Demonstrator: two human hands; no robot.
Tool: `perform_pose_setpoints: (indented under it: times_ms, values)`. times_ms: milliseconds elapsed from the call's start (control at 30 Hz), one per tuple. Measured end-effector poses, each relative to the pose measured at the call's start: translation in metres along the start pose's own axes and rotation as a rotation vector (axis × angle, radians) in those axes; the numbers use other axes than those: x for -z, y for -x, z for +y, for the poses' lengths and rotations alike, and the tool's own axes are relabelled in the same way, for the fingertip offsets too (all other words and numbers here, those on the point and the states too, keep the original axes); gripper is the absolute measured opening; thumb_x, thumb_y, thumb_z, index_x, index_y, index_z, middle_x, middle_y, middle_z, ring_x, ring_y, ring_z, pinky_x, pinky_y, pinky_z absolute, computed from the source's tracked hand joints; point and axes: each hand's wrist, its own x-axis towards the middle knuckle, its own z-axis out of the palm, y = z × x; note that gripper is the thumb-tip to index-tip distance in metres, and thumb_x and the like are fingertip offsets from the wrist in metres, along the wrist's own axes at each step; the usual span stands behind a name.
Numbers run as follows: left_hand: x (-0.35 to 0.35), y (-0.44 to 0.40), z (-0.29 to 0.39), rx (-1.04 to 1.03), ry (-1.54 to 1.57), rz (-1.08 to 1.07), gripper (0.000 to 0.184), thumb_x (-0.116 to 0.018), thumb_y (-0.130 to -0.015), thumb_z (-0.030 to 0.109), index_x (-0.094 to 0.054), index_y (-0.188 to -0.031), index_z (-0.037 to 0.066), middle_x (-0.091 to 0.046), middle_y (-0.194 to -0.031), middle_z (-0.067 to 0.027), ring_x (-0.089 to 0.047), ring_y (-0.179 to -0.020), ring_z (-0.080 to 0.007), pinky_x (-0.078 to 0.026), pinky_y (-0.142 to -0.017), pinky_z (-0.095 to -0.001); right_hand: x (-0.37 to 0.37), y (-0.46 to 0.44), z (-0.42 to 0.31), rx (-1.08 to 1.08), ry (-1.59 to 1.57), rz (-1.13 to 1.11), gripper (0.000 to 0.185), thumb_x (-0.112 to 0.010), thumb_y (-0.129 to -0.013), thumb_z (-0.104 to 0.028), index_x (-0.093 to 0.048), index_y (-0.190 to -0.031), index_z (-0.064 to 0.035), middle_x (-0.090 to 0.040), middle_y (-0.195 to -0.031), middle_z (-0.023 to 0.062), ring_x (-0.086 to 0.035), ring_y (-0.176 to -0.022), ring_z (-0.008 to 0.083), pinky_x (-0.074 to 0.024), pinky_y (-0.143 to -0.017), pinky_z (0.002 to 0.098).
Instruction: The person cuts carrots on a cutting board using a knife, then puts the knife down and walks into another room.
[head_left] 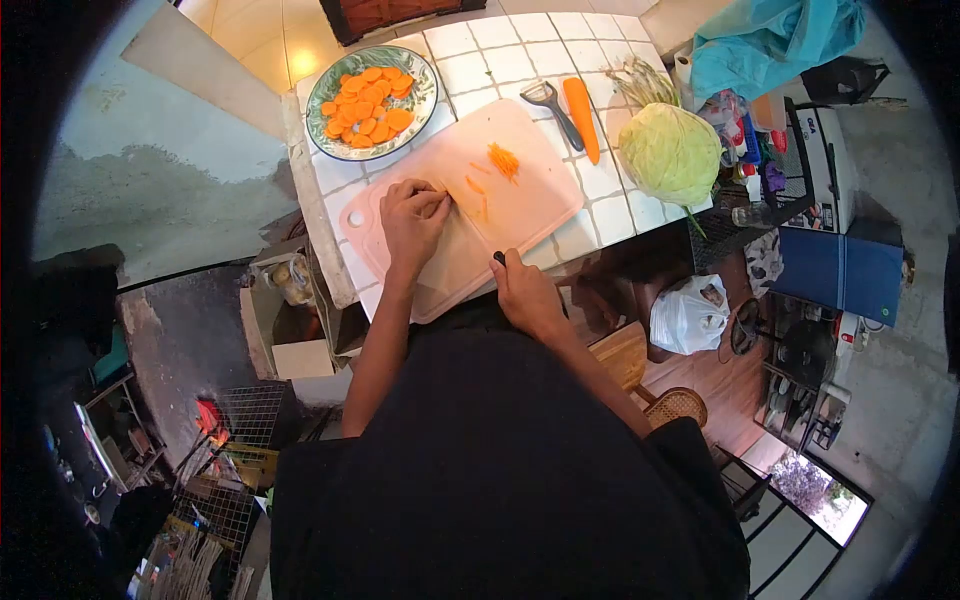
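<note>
On the pink cutting board (545, 185), my right hand (530, 295) is closed around the black handle of a knife (475, 228), its blade pointing up and left across the board. The fingers of my left hand (415, 222) are bunched together close to the blade's far end; what they hold is hidden. Thin carrot strips (476, 187) lie scattered beside the blade, and a small pile of shredded carrot (503, 162) sits farther up the board. Behind the board, a patterned plate (318, 117) holds round carrot slices (365, 105).
A peeler (556, 114) and a whole carrot (581, 120) lie right of the board on the white tiled counter (475, 65). A cabbage (670, 153) stands near the counter's right edge. Below are a cardboard box (300, 360) at left and a white plastic bag (690, 315) at right.
</note>
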Motion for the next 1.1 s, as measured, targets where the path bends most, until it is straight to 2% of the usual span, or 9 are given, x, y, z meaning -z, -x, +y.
perform_pose_setpoints:
  times_ms: [433, 733, 1100]
  values:
    - [-0.001, -0.002, -0.003, -0.012, -0.011, -0.008, 0.010, -0.087, -0.078, 0.014, -0.080, -0.083, 0.008, -0.071, -0.096, -0.0019, -0.063, -0.102, -0.0238, -0.043, -0.093, -0.0404, -0.003, -0.014, -0.012, -0.009, 0.049, 0.024, 0.037, -0.049, -0.113, -0.038, -0.053, -0.109, -0.0018, -0.071, -0.083, 0.0318, -0.072, -0.085, 0.0528, -0.0563, -0.076, 0.0638]
    - [0.003, -0.001, 0.004, 0.011, -0.017, -0.026, 0.009, -0.086, -0.079, 0.014, -0.081, -0.084, 0.008, -0.070, -0.095, -0.0020, -0.063, -0.101, -0.0238, -0.043, -0.095, -0.0398, -0.002, 0.000, 0.005, -0.043, -0.002, 0.065, 0.042, -0.043, -0.115, -0.042, -0.053, -0.108, -0.0023, -0.071, -0.084, 0.0333, -0.071, -0.084, 0.0552, -0.0553, -0.075, 0.0659]
    - [0.002, -0.001, 0.004, 0.010, -0.022, -0.022, 0.010, -0.086, -0.078, 0.013, -0.081, -0.085, 0.008, -0.071, -0.095, -0.0027, -0.063, -0.101, -0.0243, -0.043, -0.094, -0.0400, -0.003, 0.001, -0.001, -0.057, -0.001, -0.062, 0.044, -0.040, -0.116, -0.044, -0.052, -0.110, -0.0018, -0.072, -0.089, 0.0336, -0.071, -0.087, 0.0552, -0.0558, -0.078, 0.0646]
